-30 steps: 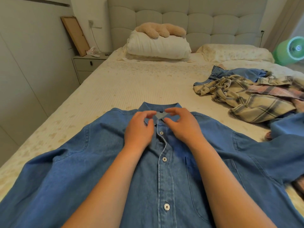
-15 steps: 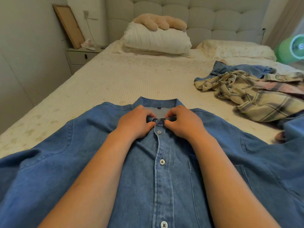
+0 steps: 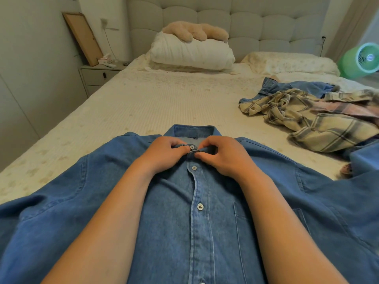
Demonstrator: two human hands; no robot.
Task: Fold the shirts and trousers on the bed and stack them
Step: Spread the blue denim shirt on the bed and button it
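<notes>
Denim shirt (image 3: pixel 205 222) is laid out face up on the bed (image 3: pixel 143 103), sleeves spread to both sides. Left hand (image 3: pixel 166 154) and right hand (image 3: pixel 221 156) each have a pinching grip on the collar band, right at the top button (image 3: pixel 192 147). Off to the right there's a crumpled plaid shirt (image 3: pixel 311 119) lying on more denim clothes (image 3: pixel 287 86), well apart from it.

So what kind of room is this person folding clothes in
Most likely a home bedroom: a bed with a tufted headboard, a white pillow topped by a plush toy, and a nightstand beside it.
</notes>
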